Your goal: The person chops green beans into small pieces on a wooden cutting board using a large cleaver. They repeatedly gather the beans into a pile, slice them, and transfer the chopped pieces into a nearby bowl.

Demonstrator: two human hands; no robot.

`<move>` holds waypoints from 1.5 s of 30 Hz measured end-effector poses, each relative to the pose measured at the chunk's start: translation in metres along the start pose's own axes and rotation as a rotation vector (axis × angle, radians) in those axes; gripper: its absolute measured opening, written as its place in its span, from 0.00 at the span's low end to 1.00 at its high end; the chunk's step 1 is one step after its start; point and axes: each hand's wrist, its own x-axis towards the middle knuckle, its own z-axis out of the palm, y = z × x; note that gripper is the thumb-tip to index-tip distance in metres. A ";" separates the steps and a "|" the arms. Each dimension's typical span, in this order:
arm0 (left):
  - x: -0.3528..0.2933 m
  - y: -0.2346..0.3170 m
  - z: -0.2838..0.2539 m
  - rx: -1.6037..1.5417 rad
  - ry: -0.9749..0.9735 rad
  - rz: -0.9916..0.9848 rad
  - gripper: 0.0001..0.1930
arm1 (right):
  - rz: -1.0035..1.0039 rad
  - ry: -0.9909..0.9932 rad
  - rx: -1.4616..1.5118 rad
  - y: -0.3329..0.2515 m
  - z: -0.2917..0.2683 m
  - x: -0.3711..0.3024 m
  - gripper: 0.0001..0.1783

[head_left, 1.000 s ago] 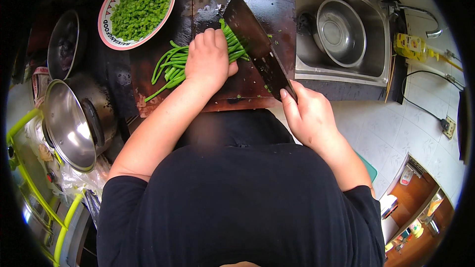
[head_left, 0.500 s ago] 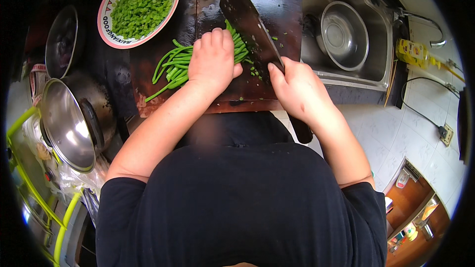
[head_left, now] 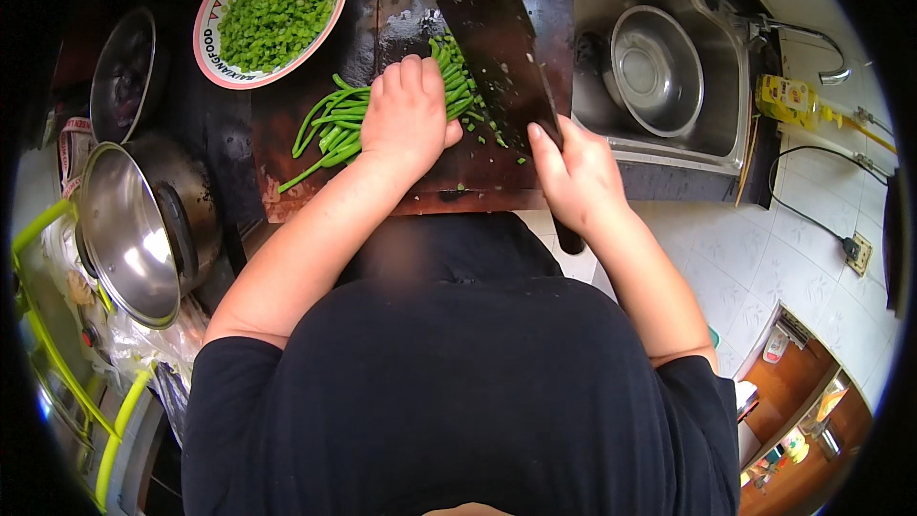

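Observation:
A bundle of long green beans (head_left: 336,122) lies on the dark wooden cutting board (head_left: 497,197). My left hand (head_left: 406,119) presses down on the bundle, its fingers curled together over the beans. In my right hand (head_left: 579,172) is the handle of a broad cleaver (head_left: 492,43), whose blade tilts to the far left. The blade stands just right of the bundle's cut ends, and small chopped bean pieces (head_left: 485,126) lie between them. Beyond my left hand, a white bowl with a red rim (head_left: 202,36) holds a heap of finely chopped green beans (head_left: 277,17).
At the right, a metal basin (head_left: 657,72) sits in the steel sink (head_left: 731,124), under a tap (head_left: 812,33). A yellow bottle (head_left: 789,101) stands by the wall. On the left are a large steel pot (head_left: 129,229) and a dark pan (head_left: 124,76).
The cleaver has shifted slightly and its blade has turned to show more of its broad face. More cut pieces lie beside the bundle. My left hand stays nearly in place on the beans.

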 end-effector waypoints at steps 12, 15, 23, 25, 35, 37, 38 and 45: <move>-0.001 -0.001 0.003 -0.010 0.063 0.016 0.37 | -0.043 -0.065 -0.089 -0.011 -0.011 -0.030 0.13; 0.000 -0.002 0.008 0.040 0.160 0.063 0.35 | -0.026 -0.104 -0.167 -0.022 -0.012 -0.023 0.13; 0.000 -0.003 0.008 0.056 0.141 0.060 0.35 | 0.026 -0.187 -0.197 -0.039 -0.002 0.017 0.17; 0.001 -0.003 0.010 0.069 0.133 0.063 0.35 | 0.000 -0.152 -0.199 -0.037 0.011 0.031 0.17; 0.001 0.002 -0.001 0.011 -0.053 -0.016 0.40 | 0.069 -0.114 0.205 0.013 0.016 0.040 0.20; 0.001 0.001 0.002 0.008 -0.012 -0.004 0.41 | 0.078 -0.077 0.085 0.013 0.009 0.029 0.19; -0.001 0.000 0.004 0.006 0.003 -0.003 0.41 | 0.070 -0.068 0.068 0.009 0.004 0.020 0.19; -0.006 -0.002 0.000 -0.076 0.071 0.000 0.46 | -0.072 -0.040 -0.048 -0.005 -0.018 -0.024 0.14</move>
